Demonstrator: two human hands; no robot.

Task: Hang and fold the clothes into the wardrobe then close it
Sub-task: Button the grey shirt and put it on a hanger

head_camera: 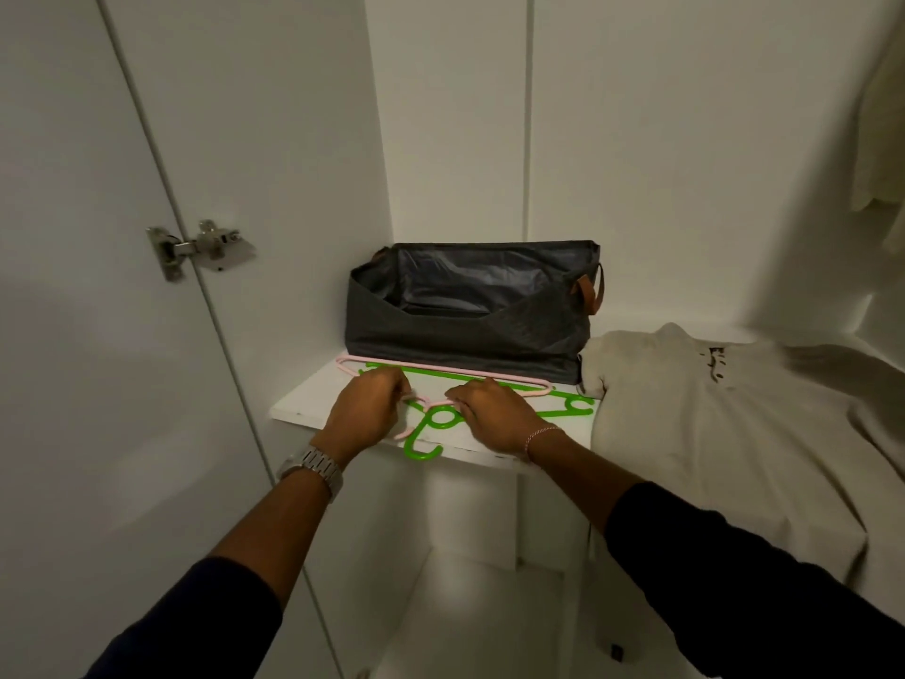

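Two plastic hangers lie stacked on the white wardrobe shelf (313, 409): a pink hanger (489, 375) on top of a green hanger (568, 406). My left hand (367, 409) curls its fingers round the pink hanger near its neck. My right hand (494, 416) rests on the hangers just to the right, fingers bent over the pink neck; whether it grips is unclear. A beige sweatshirt (725, 433) lies spread over the right part of the shelf and hangs over its front edge.
A dark grey fabric storage bin (470, 330) with brown handles stands at the back of the shelf. The open wardrobe door (98, 335) with a metal hinge (196, 247) is at the left. A pale garment (881, 139) hangs at the top right. A lower compartment (470, 605) opens below the shelf.
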